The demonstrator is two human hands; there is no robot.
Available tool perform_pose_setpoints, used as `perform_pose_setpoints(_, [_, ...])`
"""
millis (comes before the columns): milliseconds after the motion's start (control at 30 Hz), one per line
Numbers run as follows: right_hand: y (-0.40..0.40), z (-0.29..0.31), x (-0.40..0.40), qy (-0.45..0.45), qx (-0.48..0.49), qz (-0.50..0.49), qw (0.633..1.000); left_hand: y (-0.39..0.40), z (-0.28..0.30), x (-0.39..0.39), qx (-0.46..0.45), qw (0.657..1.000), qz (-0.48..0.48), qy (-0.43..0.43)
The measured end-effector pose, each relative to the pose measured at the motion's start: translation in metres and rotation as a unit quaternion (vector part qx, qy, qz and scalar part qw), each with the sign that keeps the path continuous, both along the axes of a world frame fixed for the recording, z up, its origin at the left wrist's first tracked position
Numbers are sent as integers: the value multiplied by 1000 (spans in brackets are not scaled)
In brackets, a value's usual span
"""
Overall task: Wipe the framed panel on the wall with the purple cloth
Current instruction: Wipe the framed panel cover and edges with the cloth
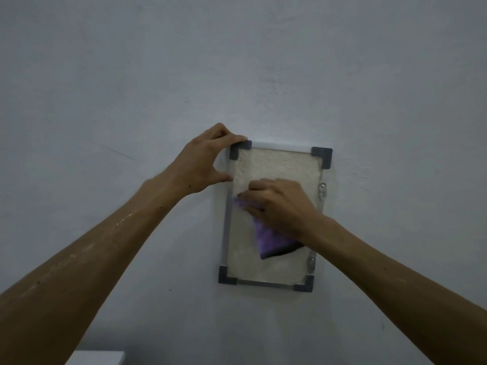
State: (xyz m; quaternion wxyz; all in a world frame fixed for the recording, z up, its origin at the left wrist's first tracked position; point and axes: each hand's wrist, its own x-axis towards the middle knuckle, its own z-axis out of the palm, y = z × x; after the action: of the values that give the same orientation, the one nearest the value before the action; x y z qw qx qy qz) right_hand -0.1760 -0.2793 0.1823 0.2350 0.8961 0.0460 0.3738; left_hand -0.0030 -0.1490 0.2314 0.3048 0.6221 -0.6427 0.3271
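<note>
A small framed panel point(279, 164) hangs upright on the pale wall, with a silver frame, dark plastic corners and a rough beige face. My left hand point(204, 162) grips its top left corner, fingers on the top edge and thumb on the left side. My right hand point(279, 204) lies flat on the panel's middle, pressing the purple cloth point(271, 239) against the face. The cloth hangs down below my palm, its dark edge showing at the bottom.
Two small metal brackets point(322, 190) fix the panel's right side to the wall. A white ledge or box top point(97, 357) shows at the bottom left. The wall point(263, 61) around the panel is bare.
</note>
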Motion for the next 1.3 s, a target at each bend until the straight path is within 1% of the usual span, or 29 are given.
perform_pose_setpoints(33, [0, 7, 1, -25, 4, -3, 1000, 0, 0, 1, 0, 1000, -2, -2])
perform_pose_setpoints(100, [-3, 20, 3, -124, 41, -6, 991, 0, -1, 2, -2, 1000, -5, -8])
perform_pose_setpoints(133, [-4, 22, 3, -140, 53, -11, 989, 0, -1, 3, -2, 1000, -6, -11])
perform_pose_setpoints(167, [-3, 20, 4, -120, 45, -15, 992, 0, -1, 4, -1, 1000, -7, -14])
perform_pose_setpoints(267, [1, 13, 3, 8, -12, -4, 1000, -1, -2, 7, -2, 1000, -11, -18])
perform_pose_setpoints(300, [1, 16, 3, 10, -18, -4, 1000, -1, -2, 8, -4, 1000, -11, -17])
perform_pose_setpoints(333, [-1, 22, 4, -24, -13, -6, 1000, -2, -2, 8, -5, 1000, -13, -18])
perform_pose_setpoints(400, [-2, 31, 6, -121, 22, -8, 992, -2, -3, 8, -7, 1000, -15, -22])
perform_pose_setpoints(433, [-1, 30, 6, -134, 25, -13, 991, -2, -3, 8, -7, 1000, -15, -24])
perform_pose_setpoints(467, [-1, 26, 7, -120, 8, -18, 993, -3, -3, 8, -6, 1000, -16, -24])
perform_pose_setpoints(533, [2, 21, 5, -47, -36, -15, 998, -3, -2, 9, -6, 999, -22, -23])
perform_pose_setpoints(567, [3, 26, 4, -20, -39, -10, 999, -2, -2, 10, -10, 999, -24, -22])
perform_pose_setpoints(600, [2, 34, 4, -17, -35, -9, 999, -2, -3, 10, -12, 999, -25, -19])
perform_pose_setpoints(633, [1, 43, 4, -42, -25, -10, 999, -2, -3, 10, -11, 1000, -23, -17])
perform_pose_setpoints(700, [-3, 54, 5, -128, 12, -21, 991, -2, -3, 10, -10, 1000, -16, -21])
perform_pose_setpoints(733, [-4, 51, 5, -148, 19, -28, 988, -2, -4, 9, -11, 1000, -14, -22])
perform_pose_setpoints(767, [-4, 44, 5, -137, 9, -30, 990, -2, -3, 9, -11, 1000, -15, -19])
perform_pose_setpoints(800, [-3, 35, 5, -99, -9, -25, 995, -2, -3, 9, -10, 1000, -18, -18])
perform_pose_setpoints(867, [2, 20, 3, 12, -39, -9, 999, -1, -2, 9, -8, 1000, -19, -19])
perform_pose_setpoints(900, [2, 20, 2, 37, -48, -11, 998, -1, -2, 9, -8, 1000, -17, -17])
perform_pose_setpoints(933, [0, 23, 3, 22, -44, -15, 999, -1, -2, 9, -7, 1000, -16, -15])
perform_pose_setpoints(1000, [-5, 31, 3, -89, 10, -15, 996, -1, -3, 8, -6, 1000, -13, -16])
perform_pose_setpoints(1033, [-6, 31, 2, -130, 34, -12, 991, -1, -3, 8, -5, 1000, -12, -17])
perform_pose_setpoints(1067, [-6, 26, 3, -131, 32, -9, 991, -1, -3, 7, -4, 1000, -13, -15])
perform_pose_setpoints(1100, [-6, 17, 3, -93, 12, -5, 996, -2, -3, 6, -3, 1000, -16, -12])
perform_pose_setpoints(1167, [-1, 1, 4, 14, -30, 8, 999, -1, -2, 8, -1, 1000, -17, -10])
perform_pose_setpoints(1200, [0, 0, 5, 27, -35, 10, 999, -1, -2, 9, -2, 1000, -16, -9])
perform_pose_setpoints(1233, [-2, 2, 5, 0, -20, 9, 1000, 0, -1, 9, -5, 1000, -15, -9])
perform_pose_setpoints(1300, [-5, 8, 4, -110, 47, 1, 993, -1, -1, 8, -6, 1000, -16, -11])
